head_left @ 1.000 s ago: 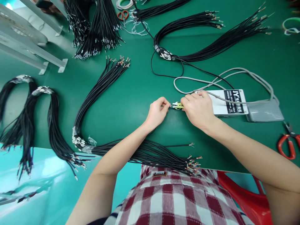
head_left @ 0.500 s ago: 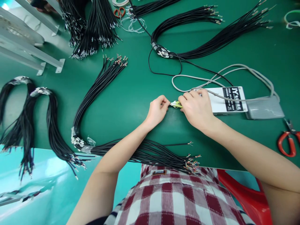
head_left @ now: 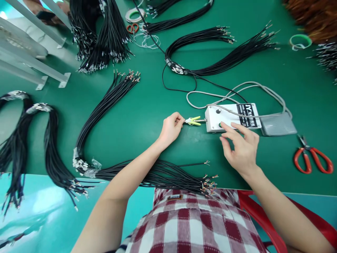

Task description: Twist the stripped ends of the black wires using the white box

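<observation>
My left hand [head_left: 172,129] is closed in a pinch at the tip of a yellow-green clip [head_left: 194,121]; what lies between the fingertips is too small to make out. The clip joins a metal shaft on the left end of a white box [head_left: 213,123] with a black label. My right hand [head_left: 240,147] has its fingers spread, the index fingertip on or just over a green button on the box. A grey cable [head_left: 276,95] loops behind the box, and a grey pedal-like block [head_left: 279,124] sits at its right.
Black cable bundles lie at the left [head_left: 89,123], near the front edge [head_left: 168,175] and at the back [head_left: 237,56]. Red-handled pliers [head_left: 313,158] rest at the right. Orange scissors [head_left: 132,28] and a tape roll [head_left: 135,15] are at the back. Metal legs [head_left: 39,66] stand at the left.
My right hand has let go of the clip and moved right and down to the box's button, fingers now apart. My left hand stays at the clip tip. The view has shifted slightly.
</observation>
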A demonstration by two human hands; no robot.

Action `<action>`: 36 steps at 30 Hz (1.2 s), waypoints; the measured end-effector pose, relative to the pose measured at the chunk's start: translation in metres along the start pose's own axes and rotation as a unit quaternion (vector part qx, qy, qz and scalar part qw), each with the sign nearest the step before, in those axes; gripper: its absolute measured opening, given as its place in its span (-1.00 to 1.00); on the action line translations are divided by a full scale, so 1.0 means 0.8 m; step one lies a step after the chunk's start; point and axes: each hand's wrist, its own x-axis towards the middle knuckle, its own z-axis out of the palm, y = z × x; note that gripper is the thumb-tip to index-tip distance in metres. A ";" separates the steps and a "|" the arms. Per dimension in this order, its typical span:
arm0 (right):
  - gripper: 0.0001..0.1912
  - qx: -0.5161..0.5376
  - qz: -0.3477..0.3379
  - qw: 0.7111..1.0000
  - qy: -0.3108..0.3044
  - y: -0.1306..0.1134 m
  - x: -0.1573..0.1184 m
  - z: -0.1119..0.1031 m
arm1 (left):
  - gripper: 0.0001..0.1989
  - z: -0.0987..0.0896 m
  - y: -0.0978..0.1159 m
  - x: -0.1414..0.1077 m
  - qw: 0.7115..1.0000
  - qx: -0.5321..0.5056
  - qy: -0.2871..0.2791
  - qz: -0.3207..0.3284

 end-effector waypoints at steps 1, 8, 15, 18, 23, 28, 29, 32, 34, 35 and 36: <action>-0.91 -0.006 -0.005 1.000 0.003 0.001 -0.002 0.004 | -0.88 0.000 0.000 -0.001 1.000 0.004 0.000 0.003; -0.88 -0.016 -0.018 0.999 0.043 0.014 0.001 0.016 | -0.88 -0.021 -0.007 -0.005 0.999 0.004 0.035 0.003; -0.79 0.108 -0.025 0.990 0.083 -0.006 -0.010 0.003 | -0.72 -0.037 0.028 -0.038 0.976 -0.215 -0.030 -0.026; -0.79 0.144 -0.024 0.987 0.069 -0.011 -0.024 0.006 | -0.64 -0.037 0.045 -0.056 0.958 -0.278 -0.069 -0.020; -0.82 0.193 -0.008 0.980 0.053 -0.008 -0.036 0.017 | -0.62 -0.026 0.057 -0.081 0.942 -0.328 -0.066 -0.003; -0.82 0.222 -0.006 0.973 0.055 -0.003 -0.040 0.023 | -0.59 -0.030 0.060 -0.119 0.974 -0.109 -0.170 0.097; -0.82 0.228 -0.005 0.972 0.057 -0.002 -0.040 0.024 | -0.54 -0.041 0.058 -0.128 0.972 -0.021 -0.202 0.118; -0.84 0.249 0.007 0.966 0.061 0.002 -0.041 0.026 | -0.22 -0.098 0.036 -0.163 0.952 0.186 -0.216 0.111; -0.85 0.264 0.018 0.962 0.062 0.003 -0.040 0.027 | 0.09 -0.143 0.011 -0.192 0.931 0.294 -0.204 0.072; -0.85 0.269 0.023 0.961 0.062 0.003 -0.039 0.027 | 0.18 -0.163 -0.003 -0.208 0.913 0.352 -0.199 0.053; -0.84 0.273 0.026 0.960 0.061 0.003 -0.038 0.028 | 0.26 -0.178 -0.018 -0.224 0.891 0.410 -0.193 0.038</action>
